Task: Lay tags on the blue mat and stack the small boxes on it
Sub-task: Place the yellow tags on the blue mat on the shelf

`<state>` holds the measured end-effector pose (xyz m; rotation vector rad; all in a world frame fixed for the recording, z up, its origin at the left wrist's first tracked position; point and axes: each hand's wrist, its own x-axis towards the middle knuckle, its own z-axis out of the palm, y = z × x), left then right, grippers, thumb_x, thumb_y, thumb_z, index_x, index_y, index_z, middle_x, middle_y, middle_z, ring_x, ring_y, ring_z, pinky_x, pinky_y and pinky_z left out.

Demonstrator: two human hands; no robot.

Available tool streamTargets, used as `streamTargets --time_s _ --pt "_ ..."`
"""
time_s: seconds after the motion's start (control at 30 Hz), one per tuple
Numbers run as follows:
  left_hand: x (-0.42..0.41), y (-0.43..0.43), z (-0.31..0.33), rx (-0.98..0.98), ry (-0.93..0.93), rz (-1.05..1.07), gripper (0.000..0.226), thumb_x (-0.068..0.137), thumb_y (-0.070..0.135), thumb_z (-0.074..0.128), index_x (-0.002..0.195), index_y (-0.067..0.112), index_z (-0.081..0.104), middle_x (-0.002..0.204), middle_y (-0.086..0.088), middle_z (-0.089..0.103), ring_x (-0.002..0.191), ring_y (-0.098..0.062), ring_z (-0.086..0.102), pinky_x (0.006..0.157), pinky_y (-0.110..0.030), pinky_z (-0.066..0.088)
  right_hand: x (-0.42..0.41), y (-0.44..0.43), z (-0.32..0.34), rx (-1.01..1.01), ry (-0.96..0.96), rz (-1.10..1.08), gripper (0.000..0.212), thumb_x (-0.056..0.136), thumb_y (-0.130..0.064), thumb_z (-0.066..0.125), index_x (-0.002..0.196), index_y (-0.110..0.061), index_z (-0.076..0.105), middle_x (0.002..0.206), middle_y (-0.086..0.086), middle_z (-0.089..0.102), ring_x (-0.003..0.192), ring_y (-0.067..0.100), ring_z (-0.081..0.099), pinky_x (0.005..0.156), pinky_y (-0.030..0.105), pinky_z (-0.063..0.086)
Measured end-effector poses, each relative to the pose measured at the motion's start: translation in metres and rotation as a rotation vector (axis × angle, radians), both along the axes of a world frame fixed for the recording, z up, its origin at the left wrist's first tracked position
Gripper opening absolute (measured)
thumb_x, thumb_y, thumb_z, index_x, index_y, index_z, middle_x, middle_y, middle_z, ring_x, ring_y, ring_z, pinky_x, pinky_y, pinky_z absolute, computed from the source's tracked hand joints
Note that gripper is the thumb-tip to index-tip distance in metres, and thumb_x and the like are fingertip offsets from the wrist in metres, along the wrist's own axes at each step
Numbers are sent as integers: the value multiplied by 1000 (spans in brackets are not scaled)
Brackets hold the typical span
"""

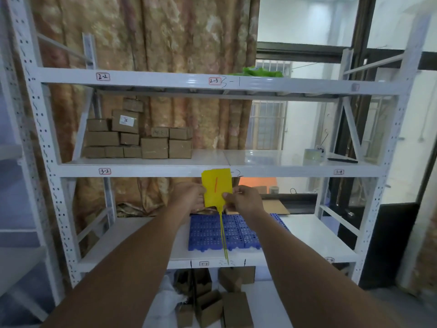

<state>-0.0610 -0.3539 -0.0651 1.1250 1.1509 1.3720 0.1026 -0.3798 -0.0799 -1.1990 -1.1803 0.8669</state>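
Over the lower shelf [132, 240] of the white rack [49, 166], a yellow tag [216, 188] with a red "1" on it is held upright between both hands. The left hand [189, 197] grips its left edge and the right hand [246, 200] pinches the lower right side, fingers [226, 196] pressed on the front. Could be more than one tag stacked there, can't tell. Its thin yellow tails [223, 235] hang straight down in front of the blue mat [208, 233], which lies flat on that shelf just below the hands.

The small boxes [139, 138] are stacked on the shelf above, toward its left end — well apart from the mat. More cardboard boxes [212, 301] lie jumbled on the floor under the rack.

Both forearms reach forward and angle inward, hands close together at about the same height.
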Motion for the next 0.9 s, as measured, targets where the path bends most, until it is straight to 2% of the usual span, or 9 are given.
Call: streamTargets --time_s 0.1,0.23,0.33,0.43,0.53,0.6,0.67,0.77,0.9 --pt "8 0 -5 25 -22 -4 6 89 2 69 87 7 66 78 -15 71 58 -23 69 49 -31 60 16 6 -8 -16 -47 52 18 87 -4 76 79 -5 60 68 8 65 50 18 62 55 28 58" --pt "11 10 -20 30 -39 -68 6 91 6 71 90 7 65 83 -16 71 62 -24 70 51 -31 60 34 16 -18 -74 -131 105 21 85 -5 79 97 7 66 78 16 69 52 16 64 54 25 56" --pt "13 20 -31 -7 -50 -69 8 93 2 67 100 5 66 86 -16 71 66 -26 70 54 -31 61 44 26 -28 -118 -197 126 13 83 -4 80 86 0 68 70 13 67 52 18 62 52 24 53" --pt "7 40 -43 -63 -23 -107 13 92 -3 64 104 -2 63 87 -19 72 65 -27 72 56 -34 62 52 46 -39 -142 -264 129 13 81 -10 83 76 -13 72 68 9 67 63 22 61 65 32 53" --pt "-3 61 -60 -108 -4 -158 25 90 -5 67 114 -10 59 99 -25 71 74 -32 75 59 -36 62 53 77 -52 -143 -334 114 9 73 -26 85 72 -22 77 86 5 76 85 27 70 84 44 57" --pt "-6 75 -74 -135 -16 -151 27 89 -7 67 115 -12 59 100 -26 71 75 -32 74 59 -34 61 47 95 -57 -160 -395 66 13 75 -29 83 68 -22 74 92 7 76 95 30 69 89 47 55" --pt "-9 93 -90 -144 -59 -126 25 91 -5 66 114 -12 60 102 -25 71 78 -31 73 60 -33 61 41 110 -61 -184 -438 9 20 86 -22 78 68 -22 69 90 7 70 90 26 64 81 37 50" --pt "-15 125 -116 -162 -112 -122 22 94 -3 63 115 -9 62 111 -26 70 88 -32 72 66 -34 60 35 145 -73 -199 -477 -25 11 91 -18 72 80 -18 75 86 5 66 85 23 59 67 27 43" --pt "-23 168 -149 -198 -192 -110 21 94 -2 63 114 -9 64 107 -23 72 89 -31 73 69 -34 61 25 198 -97 -259 -490 -28 15 91 -21 70 93 -8 76 93 13 72 79 25 64 54 24 43"
